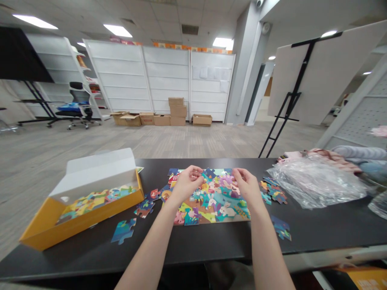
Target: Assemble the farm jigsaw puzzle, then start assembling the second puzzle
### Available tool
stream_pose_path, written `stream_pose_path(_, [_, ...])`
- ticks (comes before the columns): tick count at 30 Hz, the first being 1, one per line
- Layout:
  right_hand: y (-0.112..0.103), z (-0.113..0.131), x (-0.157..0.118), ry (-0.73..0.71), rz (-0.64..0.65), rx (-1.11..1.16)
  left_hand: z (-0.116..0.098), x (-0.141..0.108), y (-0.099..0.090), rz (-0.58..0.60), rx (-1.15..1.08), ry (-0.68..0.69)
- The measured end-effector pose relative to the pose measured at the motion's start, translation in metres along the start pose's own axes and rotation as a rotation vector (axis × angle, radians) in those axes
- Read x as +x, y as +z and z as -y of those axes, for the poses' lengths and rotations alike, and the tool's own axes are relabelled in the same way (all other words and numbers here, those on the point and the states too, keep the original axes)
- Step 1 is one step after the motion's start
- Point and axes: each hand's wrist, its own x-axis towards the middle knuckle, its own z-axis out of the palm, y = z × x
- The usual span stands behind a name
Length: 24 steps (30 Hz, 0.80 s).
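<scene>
An open yellow cardboard box [90, 220] holds colourful jigsaw pieces [99, 201]. Left hand [190, 179] and right hand [245, 184] curl over the multicoloured cardboard puzzle [215, 197]; I cannot tell what either grip holds.

The jigsaw puzzle [216, 201] lies flat on the black table [211, 245], a roughly rectangular, brightly coloured picture in teal, pink, yellow and purple. White rabbits show near its middle and lower right, and a red patch with white marks sits at its far left. Loose dark-blue and multicoloured pieces [145, 208] are scattered just beside its left side; a blue piece [123, 231] rests farther out, nearer the front. More pieces [274, 192] cluster at its right, with another blue piece [281, 228] below them.
</scene>
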Motion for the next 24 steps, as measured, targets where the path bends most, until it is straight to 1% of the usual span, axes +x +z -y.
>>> stream_pose_path(2, [-0.004,-0.002,0.002,0.001,-0.018,-0.011,0.002,0.0,0.003,0.0,0.017,-0.028])
stream_pose_path(4, [-0.005,-0.001,0.001,0.003,0.017,-0.008,0.004,0.0,0.005,-0.003,0.049,-0.034])
stream_pose_path(6, [-0.002,0.001,-0.002,-0.007,0.134,0.005,0.004,-0.001,0.008,-0.02,0.067,-0.029])
stream_pose_path(8, [0.004,0.005,-0.007,-0.026,0.311,0.037,0.003,-0.002,0.011,-0.042,0.067,-0.022])
stream_pose_path(10, [0.011,0.009,-0.011,-0.036,0.438,0.097,0.002,-0.003,0.014,-0.049,0.062,-0.012])
stream_pose_path(12, [0.017,0.012,-0.012,-0.025,0.472,0.149,0.001,-0.005,0.015,-0.007,0.057,-0.006])
stream_pose_path(15, [0.02,0.012,-0.011,-0.021,0.447,0.141,0.001,-0.008,0.015,0.128,0.098,0.007])
stream_pose_path(17, [0.018,0.012,-0.009,-0.037,0.431,0.089,0.002,-0.01,0.013,0.18,0.18,0.068])
stream_pose_path(20, [0.015,0.012,-0.007,-0.069,0.446,0.024,0.005,-0.01,0.01,0.207,0.338,0.248])
stream_pose_path(22, [0.014,0.012,-0.005,-0.08,0.473,0.01,0.007,-0.008,0.009,0.252,0.421,0.364])
stream_pose_path(24, [0.015,0.01,-0.002,-0.068,0.492,0.009,0.006,-0.002,0.008,0.298,0.488,0.445])
